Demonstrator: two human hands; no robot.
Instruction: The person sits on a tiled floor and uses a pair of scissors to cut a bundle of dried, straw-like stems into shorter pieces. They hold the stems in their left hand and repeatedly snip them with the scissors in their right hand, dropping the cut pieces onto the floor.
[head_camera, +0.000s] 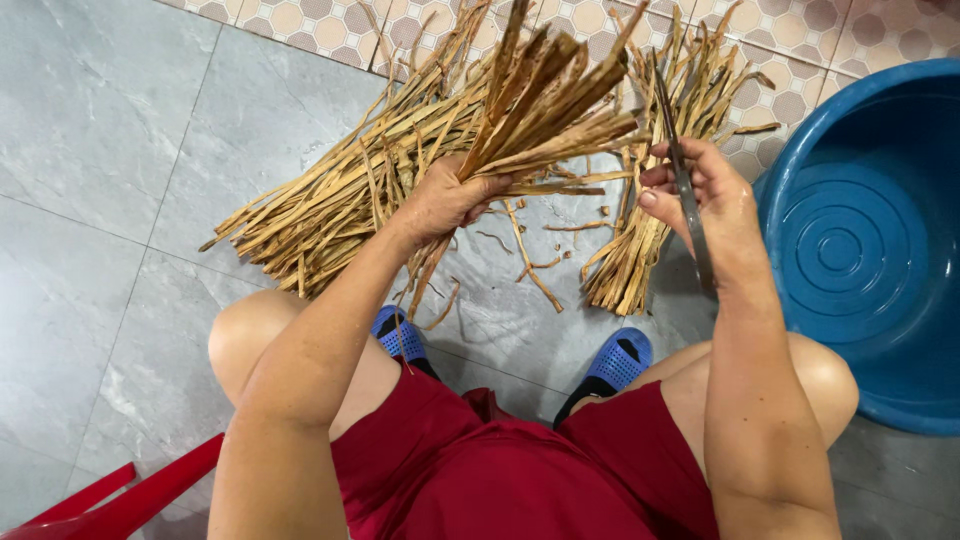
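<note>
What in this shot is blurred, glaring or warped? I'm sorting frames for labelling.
Head view: even, soft light; faint sheen on the grey floor tiles; only weak shadows beneath the dry strips. The left hand, right hand and knife look sharp. The blue basin bulges near the edge, a wide-lens effect.

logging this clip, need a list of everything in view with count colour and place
bundle of dried strips: one, tan, gripped in left hand
large pile of dried strips: one, tan, floor at upper left
small pile of dried strips: one, tan, floor beside the basin
loose scraps: several, tan, floor between the piles
knife: one, dark blade, in right hand
basin: one, blue, right edge
stool: one, red, bottom left
sandals: two, blue, under the knees
shorts: red, bottom centre
left hand: shut on the bundle
right hand: shut on the knife
</note>
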